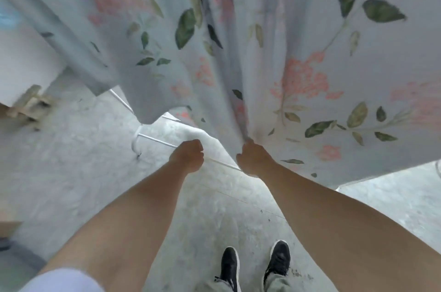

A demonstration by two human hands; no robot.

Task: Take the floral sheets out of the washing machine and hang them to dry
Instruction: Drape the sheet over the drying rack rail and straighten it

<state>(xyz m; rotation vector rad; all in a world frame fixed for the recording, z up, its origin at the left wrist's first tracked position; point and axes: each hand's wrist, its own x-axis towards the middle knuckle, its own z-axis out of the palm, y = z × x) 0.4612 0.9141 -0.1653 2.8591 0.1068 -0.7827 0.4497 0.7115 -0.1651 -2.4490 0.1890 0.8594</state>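
**Figure: Floral sheet hanging over a wire rack, both hands at its lower edge**

The floral sheet point(310, 53) is hanging from above and filling the frame from 9 o'clock through 12 to 3 o'clock. Its lower edge is ending just above centre and is staying clear of the floor point(71, 160). The cloth is pale blue-white, thin and soft, printed with coral-pink blossoms, dark green leaves and fine stems. It is falling in long vertical folds that are converging toward the centre.

The right hand point(253, 159), just right of centre, is gripping a gathered bunch of those folds. Its fingers point(247, 148) are curling tightly together around the cloth, and creases are radiating upward from the grip.

The left hand point(187, 157), just left of centre, is forming a fist with its fingers point(195, 149) curled together. It is sitting against a pale fold of the sheet and close to a thin rod; whether it is holding either one cannot be told.

That rod belongs to a white wire drying rack point(152, 138), whose slim rounded legs are showing below the sheet toward 9 o'clock from the left hand. The floor is mottled grey and looks like rough concrete. A smooth white box-shaped unit point(21, 65) is standing at 9 o'clock, blurred. At 6 o'clock, two black shoes point(230, 265) with white soles are standing side by side.
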